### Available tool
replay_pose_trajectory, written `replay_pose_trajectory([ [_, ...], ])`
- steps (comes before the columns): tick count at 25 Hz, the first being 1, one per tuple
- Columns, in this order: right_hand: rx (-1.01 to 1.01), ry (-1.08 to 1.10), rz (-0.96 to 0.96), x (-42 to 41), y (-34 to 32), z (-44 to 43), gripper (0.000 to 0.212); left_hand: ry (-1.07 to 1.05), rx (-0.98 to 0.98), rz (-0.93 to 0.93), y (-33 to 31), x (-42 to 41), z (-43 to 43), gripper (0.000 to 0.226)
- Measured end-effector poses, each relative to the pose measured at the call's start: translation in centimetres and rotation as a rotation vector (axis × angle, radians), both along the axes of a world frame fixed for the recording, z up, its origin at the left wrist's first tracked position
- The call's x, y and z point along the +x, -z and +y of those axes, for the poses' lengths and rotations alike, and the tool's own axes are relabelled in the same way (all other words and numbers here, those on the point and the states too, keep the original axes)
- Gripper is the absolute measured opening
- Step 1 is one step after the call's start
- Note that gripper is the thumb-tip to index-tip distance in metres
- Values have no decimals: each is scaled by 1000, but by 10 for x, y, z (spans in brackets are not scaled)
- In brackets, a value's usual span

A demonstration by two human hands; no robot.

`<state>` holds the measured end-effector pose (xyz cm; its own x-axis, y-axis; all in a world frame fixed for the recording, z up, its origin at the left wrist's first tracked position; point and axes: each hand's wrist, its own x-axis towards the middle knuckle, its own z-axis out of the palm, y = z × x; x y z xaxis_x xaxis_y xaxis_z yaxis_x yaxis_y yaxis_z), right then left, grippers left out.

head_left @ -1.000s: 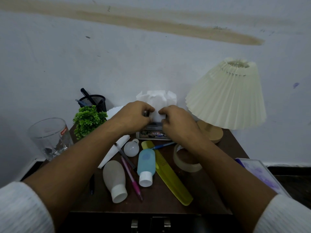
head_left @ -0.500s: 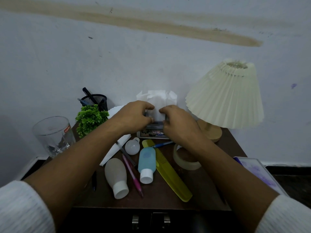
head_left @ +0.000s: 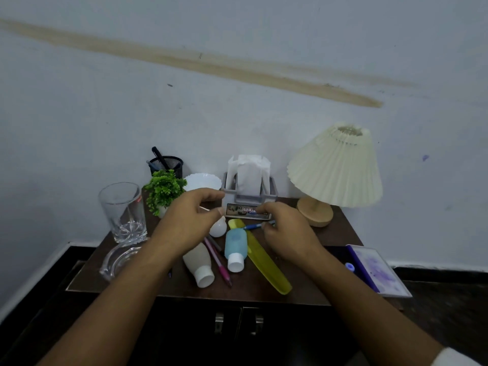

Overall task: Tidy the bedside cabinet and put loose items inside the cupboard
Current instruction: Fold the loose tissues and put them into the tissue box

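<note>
While both cupboard doors [head_left: 200, 328] under it stand closed, the bedside cabinet [head_left: 250, 294] carries its clutter on the dark top. A lamp [head_left: 335, 167] with a pleated cream shade stands at the back right corner. A purple notebook [head_left: 375, 270] lies at the right edge and juts past it.

The left hand [head_left: 195, 220] hovers over the middle of the top, fingers loosely bent and apart, thumb and forefinger separated, gripping nothing. The right hand [head_left: 285, 231] hangs just beside it, its fingers curled downward with the tips at the end of a blue pen [head_left: 253, 226]; I cannot tell whether they pinch it.

A grey tissue holder [head_left: 248, 196] stands against the wall between the hands, and a clear glass [head_left: 122, 210] stands upright at the left edge. A yellow comb [head_left: 266, 262] lies slanted toward the front. Touching its left side lies a blue bottle [head_left: 235, 247], white cap toward the front. A whitish bottle [head_left: 199, 264] lies near it, with a pink pen [head_left: 219, 262] between the two. A small white bulb [head_left: 218, 228] rests just below the left thumb.
</note>
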<state>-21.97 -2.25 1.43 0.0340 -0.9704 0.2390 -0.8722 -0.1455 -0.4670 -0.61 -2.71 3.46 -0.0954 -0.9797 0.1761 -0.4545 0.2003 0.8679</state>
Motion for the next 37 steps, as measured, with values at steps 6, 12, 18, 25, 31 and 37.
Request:
replay_pose_trajectory([
  [6, 5, -139, -56, 52, 2, -9, 32, -176, -14, 228, 13, 23, -1, 32],
  [12, -16, -265, 189, 94, 14, -45, 34, -248, 276, 368, 20, 27, -16, 16],
  [18, 83, -487, 377, 132, 16, -72, 34, -281, 330, 569, 10, 47, -40, 35],
  [25, 73, -479, 462, 145, 33, -82, 28, -267, 325, 606, 8, 48, -41, 46],
  [31, 28, -377, 206, 140, 33, -81, 15, -269, 312, 636, 7, 46, -35, 34],
  [37, 22, -152, -443, 112, -2, -74, 11, -351, 34, 759, 5, 47, -29, 25],
])
